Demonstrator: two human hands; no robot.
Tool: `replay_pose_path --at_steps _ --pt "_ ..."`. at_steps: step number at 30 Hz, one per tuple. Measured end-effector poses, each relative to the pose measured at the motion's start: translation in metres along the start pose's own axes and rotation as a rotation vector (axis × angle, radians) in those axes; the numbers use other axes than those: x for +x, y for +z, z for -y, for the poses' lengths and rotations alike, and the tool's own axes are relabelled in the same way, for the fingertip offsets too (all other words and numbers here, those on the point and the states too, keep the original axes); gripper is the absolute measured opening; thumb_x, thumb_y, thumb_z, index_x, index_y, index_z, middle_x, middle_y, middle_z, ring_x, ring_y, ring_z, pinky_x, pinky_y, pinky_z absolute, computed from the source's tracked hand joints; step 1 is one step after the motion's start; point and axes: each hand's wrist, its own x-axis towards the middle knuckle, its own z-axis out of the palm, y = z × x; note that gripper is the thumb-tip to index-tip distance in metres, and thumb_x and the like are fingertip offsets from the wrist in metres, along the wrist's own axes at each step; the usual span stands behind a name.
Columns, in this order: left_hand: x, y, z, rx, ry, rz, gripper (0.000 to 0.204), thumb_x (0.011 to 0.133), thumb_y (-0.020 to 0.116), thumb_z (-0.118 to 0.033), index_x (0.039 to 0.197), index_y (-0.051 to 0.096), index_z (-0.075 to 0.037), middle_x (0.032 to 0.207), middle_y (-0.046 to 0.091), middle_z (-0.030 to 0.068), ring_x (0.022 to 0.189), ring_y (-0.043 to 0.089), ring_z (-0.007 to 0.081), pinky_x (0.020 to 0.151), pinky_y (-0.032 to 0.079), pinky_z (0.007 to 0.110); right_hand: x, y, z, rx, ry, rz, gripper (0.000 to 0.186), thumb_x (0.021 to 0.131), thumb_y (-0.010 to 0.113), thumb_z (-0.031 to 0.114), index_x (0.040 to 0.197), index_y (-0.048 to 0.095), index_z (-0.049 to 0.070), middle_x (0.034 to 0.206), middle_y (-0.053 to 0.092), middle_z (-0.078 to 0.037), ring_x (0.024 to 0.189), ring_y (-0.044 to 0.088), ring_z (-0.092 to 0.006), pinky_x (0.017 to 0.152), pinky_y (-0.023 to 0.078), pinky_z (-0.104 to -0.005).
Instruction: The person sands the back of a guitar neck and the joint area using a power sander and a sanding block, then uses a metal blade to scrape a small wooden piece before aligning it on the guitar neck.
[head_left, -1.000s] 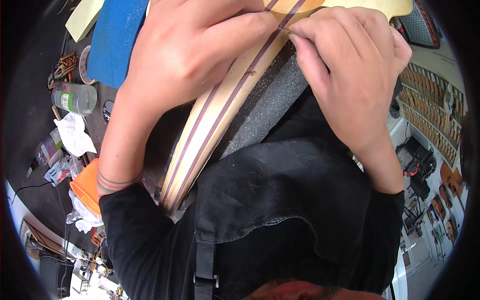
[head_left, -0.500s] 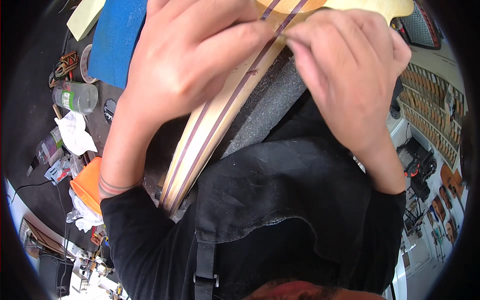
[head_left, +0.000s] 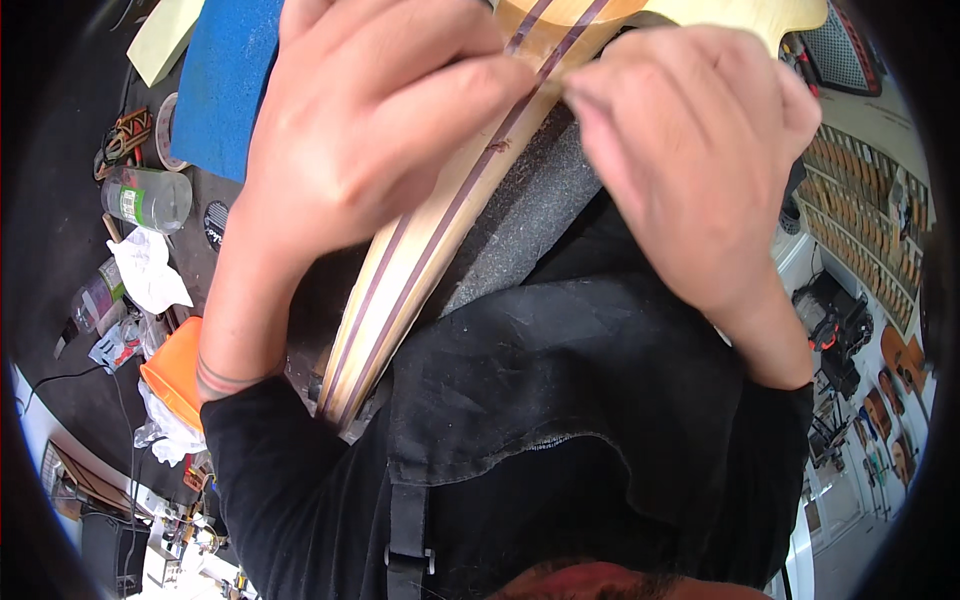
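A pale wooden guitar neck [head_left: 421, 262] with two dark purple-brown stripes runs slantwise below my hands, up to the light wooden body [head_left: 715, 12] at the top. My left hand [head_left: 365, 130] is closed over the neck's left side, thumb and fingers pressed together. Opposite it, my right hand [head_left: 690, 150] pinches at the neck's right edge, fingertips close to those of the left. Whatever lies between the fingertips is too small and blurred to make out. A small curl of reddish-brown shavings [head_left: 498, 147] rests on the neck. Under the neck is a speckled grey padded support [head_left: 535, 220].
On the dark table [head_left: 60, 230] at left are a blue foam block [head_left: 225, 90], a tape roll [head_left: 172, 130], a clear plastic jar [head_left: 150, 198], crumpled white paper [head_left: 150, 270] and an orange container [head_left: 178, 370]. Racks of tools [head_left: 860, 200] hang at right.
Both hands have shifted slightly left along with the view, still pinched close together at the neck. The neck appears to have barely moved.
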Motion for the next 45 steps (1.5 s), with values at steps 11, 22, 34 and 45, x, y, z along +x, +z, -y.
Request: replay_pose_path --at_steps 11,22,34,45 --pt "-0.006 -0.015 -0.004 -0.192 -0.041 0.119 0.036 0.065 0.079 -0.010 0.100 0.079 -0.003 0.090 0.071 0.0048 0.082 0.069 0.0249 0.077 0.046 0.035 -0.021 0.004 0.012 0.146 -0.016 -0.032 0.027 0.074 0.089 0.014 0.097 0.075 0.016 0.096 0.072 0.002 0.096 0.068 -0.0193 0.094 0.037 -0.0369" --pt "-0.010 0.033 0.038 0.123 0.160 -0.252 0.021 0.079 0.080 -0.013 0.099 0.079 -0.006 0.094 0.069 0.0045 0.085 0.067 0.0197 0.076 0.042 0.034 0.007 0.009 -0.001 -0.078 -0.022 -0.030 0.023 0.081 0.090 0.016 0.098 0.075 0.018 0.101 0.072 0.006 0.104 0.069 -0.0179 0.097 0.037 -0.0362" --pt "-0.014 0.016 0.028 0.016 0.079 -0.246 0.021 0.076 0.081 -0.011 0.095 0.078 -0.005 0.086 0.066 0.0037 0.081 0.067 0.0203 0.072 0.045 0.035 0.014 -0.003 0.008 -0.036 -0.081 0.000 0.025 0.078 0.090 0.015 0.100 0.078 0.016 0.102 0.074 0.004 0.102 0.069 -0.0186 0.096 0.038 -0.0355" --pt "-0.022 0.016 0.026 -0.108 -0.005 -0.171 0.019 0.079 0.081 -0.010 0.098 0.078 -0.006 0.088 0.065 0.0036 0.082 0.066 0.0204 0.076 0.044 0.035 0.011 -0.002 0.008 0.056 -0.079 0.058 0.025 0.079 0.091 0.013 0.101 0.078 0.016 0.100 0.075 0.005 0.101 0.070 -0.0182 0.098 0.038 -0.0348"
